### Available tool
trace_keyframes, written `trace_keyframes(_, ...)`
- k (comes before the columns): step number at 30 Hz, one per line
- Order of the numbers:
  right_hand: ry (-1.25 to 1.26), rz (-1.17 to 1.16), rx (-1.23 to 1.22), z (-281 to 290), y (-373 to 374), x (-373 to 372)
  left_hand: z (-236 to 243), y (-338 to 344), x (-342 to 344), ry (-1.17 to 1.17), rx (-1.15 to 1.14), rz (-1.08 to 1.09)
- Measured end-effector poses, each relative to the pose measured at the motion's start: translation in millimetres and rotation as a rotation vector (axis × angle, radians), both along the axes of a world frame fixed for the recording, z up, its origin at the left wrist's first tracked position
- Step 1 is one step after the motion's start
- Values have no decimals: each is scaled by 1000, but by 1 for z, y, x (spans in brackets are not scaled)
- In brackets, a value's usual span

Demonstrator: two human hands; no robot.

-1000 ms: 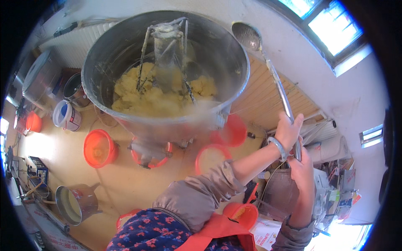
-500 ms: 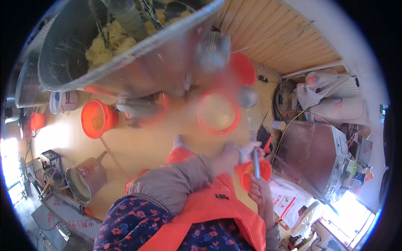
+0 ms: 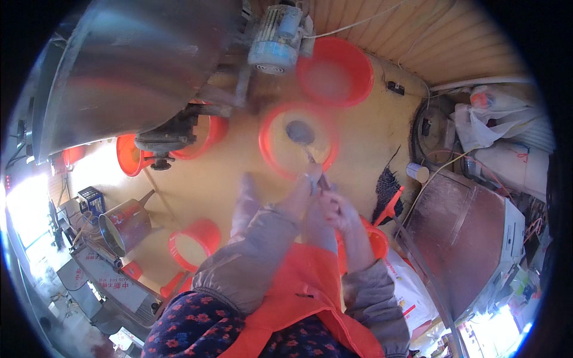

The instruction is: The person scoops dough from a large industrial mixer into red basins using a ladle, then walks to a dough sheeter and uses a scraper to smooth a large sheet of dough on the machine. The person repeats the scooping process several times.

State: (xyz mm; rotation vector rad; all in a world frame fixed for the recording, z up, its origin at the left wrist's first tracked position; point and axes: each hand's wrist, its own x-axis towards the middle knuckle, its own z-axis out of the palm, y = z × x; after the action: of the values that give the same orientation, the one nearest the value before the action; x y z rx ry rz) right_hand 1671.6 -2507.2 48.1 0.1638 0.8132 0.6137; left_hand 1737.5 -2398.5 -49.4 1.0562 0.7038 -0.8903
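Observation:
I hold a long metal ladle with both hands, its round bowl [image 3: 299, 131] down in a red basin [image 3: 267, 148] of pale liquid on the floor. My left hand [image 3: 307, 184], blurred, grips the handle higher toward the bowl. My right hand [image 3: 335, 209] is closed round the handle nearer my body. The big steel mixing vessel [image 3: 119, 71] looms at the upper left, its inside out of view, with a motor [image 3: 273, 42] beside it.
Red tubs [image 3: 334, 71] stand behind and around the basin, with a steel pot [image 3: 125, 227] at left. A brown machine cabinet [image 3: 453, 232], bags [image 3: 501, 167] and hoses are at right. A cable [image 3: 352, 24] runs along wooden panelling at the top.
The ladle has swung down from beside the mixer's rim into the red basin, both hands still on it. The view has tilted downward, so the dough in the mixer has left sight.

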Motion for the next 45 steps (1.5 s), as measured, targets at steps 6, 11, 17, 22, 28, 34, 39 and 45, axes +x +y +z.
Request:
trace_keyframes(6, 121, 170, -214, -41, -41, 81, -73, -29, 39, 112, -211, 238)
trace_keyframes(11, 10, 581, -477, -78, -21, 85, -134, -22, 56, 213, -101, 115)
trace_keyframes(17, -31, 545, -628, -102, 33, 0, -176, -1, 6, 277, 98, -141)
trace_keyframes(22, 9, 702, -1008, -99, 65, -20, -168, 11, -15, -18, 406, -441)
trace_keyframes(28, -143, 802, -1224, -30, 51, -13, -53, 4, 8, 82, 622, -532)
trace_keyframes(34, 18, 450, -525, 0, -18, -8, -29, 1, 5, 31, 427, -352)
trace_keyframes(39, -4, 197, -19, -20, -36, -15, -43, -18, 7, 489, 269, 133)
trace_keyframes(45, 76, 461, 4, -37, -104, 21, -49, -60, 21, 523, 371, 142)
